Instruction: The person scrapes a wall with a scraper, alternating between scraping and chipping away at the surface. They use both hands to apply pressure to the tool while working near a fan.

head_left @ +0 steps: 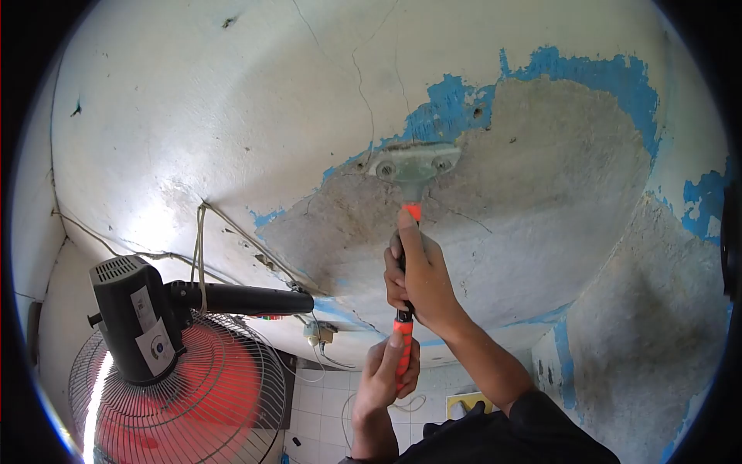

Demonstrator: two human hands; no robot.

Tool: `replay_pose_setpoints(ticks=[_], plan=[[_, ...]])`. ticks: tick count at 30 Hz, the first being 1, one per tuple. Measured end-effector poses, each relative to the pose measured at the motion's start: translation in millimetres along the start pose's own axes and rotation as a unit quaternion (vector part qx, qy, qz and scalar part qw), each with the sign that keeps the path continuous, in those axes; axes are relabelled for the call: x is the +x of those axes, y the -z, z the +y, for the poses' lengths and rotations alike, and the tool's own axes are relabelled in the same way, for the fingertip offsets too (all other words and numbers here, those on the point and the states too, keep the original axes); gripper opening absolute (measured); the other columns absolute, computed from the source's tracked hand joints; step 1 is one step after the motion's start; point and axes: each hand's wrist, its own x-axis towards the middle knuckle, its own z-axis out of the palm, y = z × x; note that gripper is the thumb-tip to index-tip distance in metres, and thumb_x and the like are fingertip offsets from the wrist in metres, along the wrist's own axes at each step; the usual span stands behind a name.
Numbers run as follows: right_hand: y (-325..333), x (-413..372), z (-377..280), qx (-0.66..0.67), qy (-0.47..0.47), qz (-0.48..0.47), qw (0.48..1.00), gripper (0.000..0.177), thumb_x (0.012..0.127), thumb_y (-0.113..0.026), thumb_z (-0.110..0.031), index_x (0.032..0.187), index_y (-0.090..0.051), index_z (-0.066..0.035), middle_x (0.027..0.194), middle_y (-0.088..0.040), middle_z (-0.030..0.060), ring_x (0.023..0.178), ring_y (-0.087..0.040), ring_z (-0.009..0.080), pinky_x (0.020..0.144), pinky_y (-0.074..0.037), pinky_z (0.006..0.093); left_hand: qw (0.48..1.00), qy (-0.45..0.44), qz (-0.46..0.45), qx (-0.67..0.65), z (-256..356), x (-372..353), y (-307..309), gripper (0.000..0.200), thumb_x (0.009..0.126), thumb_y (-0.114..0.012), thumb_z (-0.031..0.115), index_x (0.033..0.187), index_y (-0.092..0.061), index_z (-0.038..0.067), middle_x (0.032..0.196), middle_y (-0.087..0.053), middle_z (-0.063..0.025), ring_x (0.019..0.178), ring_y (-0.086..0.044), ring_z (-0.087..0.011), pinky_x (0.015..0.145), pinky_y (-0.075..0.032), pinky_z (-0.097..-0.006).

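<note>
Left hand (384, 377) clenched on the orange lower end of the scraper (413, 167), right hand (420, 280) clenched higher on the handle, thumb along it, blade flat against bare plaster (533, 178) beside blue paint (595, 73), fan (170, 387) lower left, well apart

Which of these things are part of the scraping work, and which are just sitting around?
In use: scraper; right hand; left hand; blue paint.
Just around: fan; wires; socket.
</note>
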Motion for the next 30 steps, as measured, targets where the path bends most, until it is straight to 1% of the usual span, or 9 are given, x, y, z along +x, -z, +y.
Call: replay_pose_setpoints(ticks=[2,6,8,12,17,20,23,27,30], plan=[[2.6,-2.1,6.5,-0.003,-0.008,-0.003,1.000,0.048,0.098,-0.041,-0.053,0.077,-0.035,-0.011,0.051,-0.030,-0.0024,0.035,-0.025,0.0065,0.033,-0.025,0.0241,1.000,0.015,-0.003,-0.015,0.7,-4.0,-1.9,0.051,0.101,-0.040,0.048,0.085,-0.050,0.000,0.052,-0.038,-0.0008,0.036,-0.029,-0.0068,0.034,-0.024,-0.0228],[-2.7,0.9,-3.7,-0.003,0.014,0.000,1.000,0.048,0.098,-0.042,-0.054,0.077,-0.036,-0.011,0.050,-0.030,-0.0027,0.035,-0.025,0.0061,0.033,-0.025,0.0233,1.000,-0.002,-0.025,-0.016,8.8,3.2,-3.6,0.052,0.101,-0.039,0.048,0.085,-0.050,0.000,0.051,-0.037,-0.0008,0.036,-0.029,-0.0066,0.034,-0.024,-0.0226],[-0.9,2.5,-2.6,-0.004,0.015,-0.010,1.000,0.048,0.098,-0.043,-0.054,0.077,-0.036,-0.011,0.050,-0.031,-0.0028,0.035,-0.026,0.0061,0.033,-0.026,0.0234,1.000,-0.006,-0.013,-0.006,8.1,4.0,-4.5,0.051,0.101,-0.039,0.047,0.085,-0.050,0.000,0.051,-0.037,-0.0008,0.036,-0.029,-0.0067,0.034,-0.024,-0.0226],[5.5,-5.1,2.1,-0.011,-0.011,0.003,1.000,0.049,0.097,-0.044,-0.054,0.076,-0.036,-0.011,0.050,-0.031,-0.0029,0.035,-0.027,0.0060,0.033,-0.027,0.0238,0.999,0.002,-0.020,-0.038,-3.4,-0.8,-9.5,0.049,0.102,-0.038,0.046,0.086,-0.050,0.001,0.051,-0.037,-0.0008,0.036,-0.029,-0.0074,0.034,-0.024,-0.0225],[7.6,0.3,-9.3,-0.041,0.013,-0.015,0.999,0.049,0.097,-0.044,-0.054,0.076,-0.037,-0.011,0.050,-0.032,-0.0026,0.034,-0.028,0.0063,0.033,-0.029,0.0242,0.999,-0.004,-0.027,-0.043,-1.2,2.7,-17.7,0.048,0.102,-0.037,0.045,0.086,-0.049,0.002,0.052,-0.036,-0.0006,0.036,-0.029,-0.0079,0.034,-0.024,-0.0229],[14.5,-7.8,-7.3,-0.058,-0.010,-0.014,0.998,0.049,0.097,-0.044,-0.053,0.075,-0.037,-0.010,0.050,-0.032,-0.0024,0.034,-0.028,0.0065,0.033,-0.029,0.0245,0.999,-0.004,-0.006,-0.053,-14.0,1.6,-28.9,0.052,0.101,-0.035,0.050,0.084,-0.047,0.002,0.051,-0.035,-0.0016,0.033,-0.026,-0.0078,0.031,-0.022,-0.0227],[17.6,-7.0,-16.3,-0.081,-0.019,-0.010,0.996,0.049,0.097,-0.044,-0.052,0.074,-0.037,-0.010,0.050,-0.032,-0.0023,0.034,-0.028,0.0067,0.033,-0.029,0.0248,0.994,-0.007,-0.051,-0.096,-22.7,5.5,-34.4,0.051,0.101,-0.034,0.050,0.086,-0.047,0.003,0.051,-0.034,-0.0014,0.034,-0.026,-0.0077,0.031,-0.022,-0.0227],[18.5,-9.7,-19.1,-0.104,-0.014,-0.001,0.995,0.048,0.098,-0.045,-0.051,0.075,-0.037,-0.010,0.049,-0.032,-0.0022,0.034,-0.029,0.0071,0.033,-0.029,0.0253,0.994,-0.024,-0.047,-0.097,-28.3,7.0,-40.8,0.049,0.101,-0.033,0.049,0.086,-0.046,0.004,0.052,-0.035,-0.0017,0.034,-0.025,-0.0072,0.030,-0.022,-0.0230],[23.5,-10.3,-14.6,-0.107,-0.020,-0.009,0.994,0.047,0.098,-0.045,-0.050,0.074,-0.038,-0.009,0.049,-0.033,-0.0022,0.034,-0.030,0.0071,0.033,-0.029,0.0257,0.988,-0.023,-0.062,-0.136,-44.2,10.8,-39.4,0.048,0.101,-0.032,0.048,0.086,-0.045,0.004,0.052,-0.034,-0.0018,0.033,-0.025,-0.0073,0.030,-0.022,-0.0228]])
